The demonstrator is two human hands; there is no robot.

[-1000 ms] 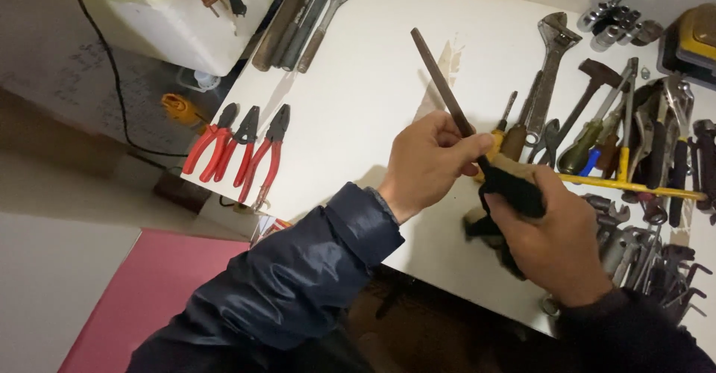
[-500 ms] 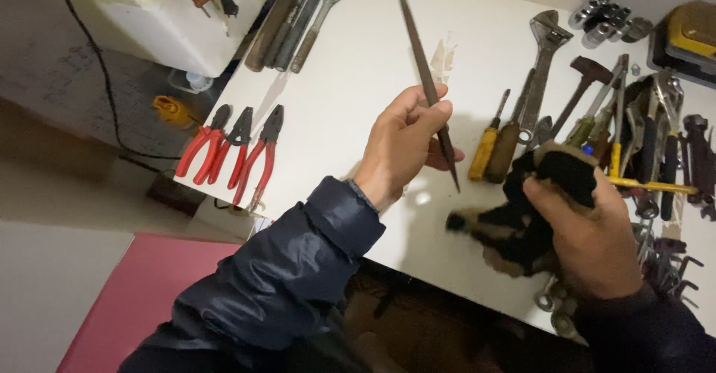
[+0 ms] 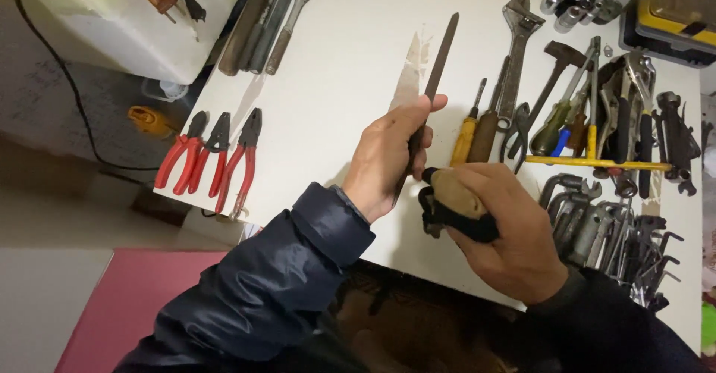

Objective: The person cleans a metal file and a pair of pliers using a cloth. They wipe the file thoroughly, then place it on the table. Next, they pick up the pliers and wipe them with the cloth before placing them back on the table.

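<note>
White table (image 3: 335,82) carrying pliers, wrenches, screwdrivers. We're holding metal file (image 3: 440,60) above it: left hand (image 3: 391,157) gripping mid-blade, right hand (image 3: 507,231) closed round wooden handle (image 3: 456,201). Judging it stiff, fairly heavy, abrasive; handle being safest hold.

A long, dark metal file (image 3: 436,63) slants up over the white table, tip toward the far edge; its lower part is hidden in a fist. A tan wooden handle (image 3: 456,196), black-collared, lies gripped just beside it.
</note>
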